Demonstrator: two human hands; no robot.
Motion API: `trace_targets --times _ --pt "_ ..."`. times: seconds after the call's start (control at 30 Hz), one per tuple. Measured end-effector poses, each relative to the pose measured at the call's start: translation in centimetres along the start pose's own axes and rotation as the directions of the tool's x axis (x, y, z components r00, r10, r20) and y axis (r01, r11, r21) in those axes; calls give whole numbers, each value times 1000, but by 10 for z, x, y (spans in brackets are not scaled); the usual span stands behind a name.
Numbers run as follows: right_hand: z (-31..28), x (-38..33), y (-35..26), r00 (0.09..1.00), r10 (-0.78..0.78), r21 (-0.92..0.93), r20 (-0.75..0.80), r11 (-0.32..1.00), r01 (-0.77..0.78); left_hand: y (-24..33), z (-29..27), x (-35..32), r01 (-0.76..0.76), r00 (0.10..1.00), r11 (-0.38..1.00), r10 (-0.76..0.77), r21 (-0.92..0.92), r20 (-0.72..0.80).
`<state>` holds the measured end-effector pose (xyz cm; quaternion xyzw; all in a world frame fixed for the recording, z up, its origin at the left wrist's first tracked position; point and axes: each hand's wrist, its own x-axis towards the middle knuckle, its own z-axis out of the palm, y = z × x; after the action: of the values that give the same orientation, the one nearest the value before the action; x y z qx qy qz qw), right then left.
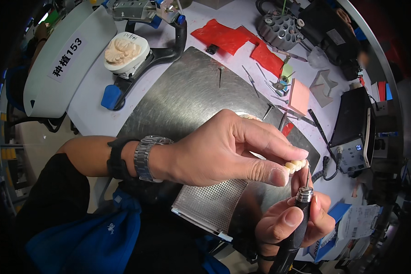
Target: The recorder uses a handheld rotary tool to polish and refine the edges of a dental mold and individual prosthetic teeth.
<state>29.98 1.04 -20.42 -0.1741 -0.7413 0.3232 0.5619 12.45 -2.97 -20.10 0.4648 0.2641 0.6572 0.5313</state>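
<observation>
My left hand (223, 150), with a metal watch on its wrist, is closed. Thumb and fingertips pinch a dental bridge (295, 166), a short row of joined tooth-coloured crowns. In my right hand (278, 223) a black rotary handpiece (293, 237) with a silver collar is gripped, pointing upward. Its thin bur (308, 176) stands right beside the end of the bridge; whether they touch I cannot tell. Some right-hand fingers are behind the handpiece. Both hands are above the right part of a metal plate (178, 96), near a perforated metal grille (210, 201).
A plaster dental model (122, 51) sits on an articulator (169, 54) at the far left. Loose burs, a pink block (298, 97) and red sheets (221, 36) lie beyond my hands. A round bur holder (281, 31) stands far right, a control box (351, 132) at the right.
</observation>
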Motion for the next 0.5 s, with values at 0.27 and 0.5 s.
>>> trace_targets --times 0.27,0.5 --pt "-7 4 -7 998 27 -24 52 999 -26 -1 -2 2 -54 999 996 53 75 10" --pt "-7 4 -7 998 33 -19 48 999 -32 -2 -3 3 -99 995 984 97 150 17"
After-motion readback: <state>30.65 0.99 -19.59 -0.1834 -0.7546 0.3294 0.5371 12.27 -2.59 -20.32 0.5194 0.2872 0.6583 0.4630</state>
